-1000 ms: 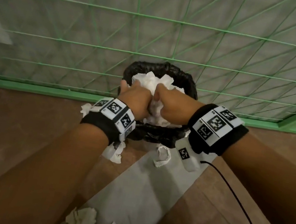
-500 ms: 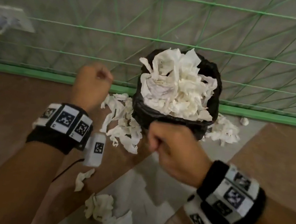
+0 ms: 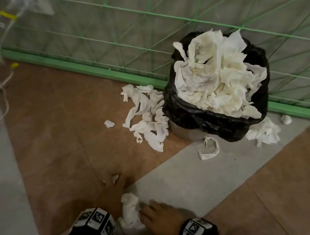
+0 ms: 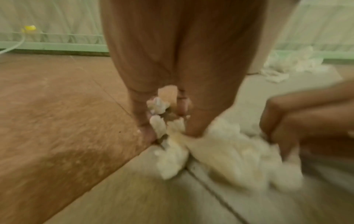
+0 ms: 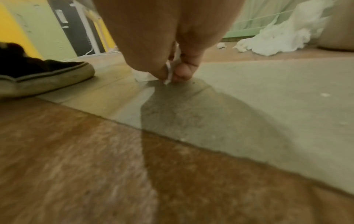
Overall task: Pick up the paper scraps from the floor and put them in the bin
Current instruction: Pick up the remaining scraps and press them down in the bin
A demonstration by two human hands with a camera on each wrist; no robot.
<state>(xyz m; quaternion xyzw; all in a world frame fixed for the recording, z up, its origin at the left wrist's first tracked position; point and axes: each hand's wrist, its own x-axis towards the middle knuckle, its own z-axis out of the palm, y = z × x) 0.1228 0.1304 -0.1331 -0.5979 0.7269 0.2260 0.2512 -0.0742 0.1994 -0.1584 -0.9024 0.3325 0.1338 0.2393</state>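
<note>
Both hands have come down from the bin [image 3: 210, 124] to the floor [image 3: 56, 132]; the left hand [image 3: 113, 190] and right hand [image 3: 162, 218] each pinch the paper scraps [image 3: 131, 211].

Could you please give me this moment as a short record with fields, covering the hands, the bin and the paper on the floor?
left hand: down at the floor, fingers curled on bits of paper
right hand: at the floor, pinching a paper strip in its grip
near clump: crumpled paper between both hands, on the floor
bin: black-lined, by the green fence, heaped with paper above its rim
left pile: scraps on the floor, against the bin
right pile: scraps beside the bin
loose strip: on the floor before the bin
</note>
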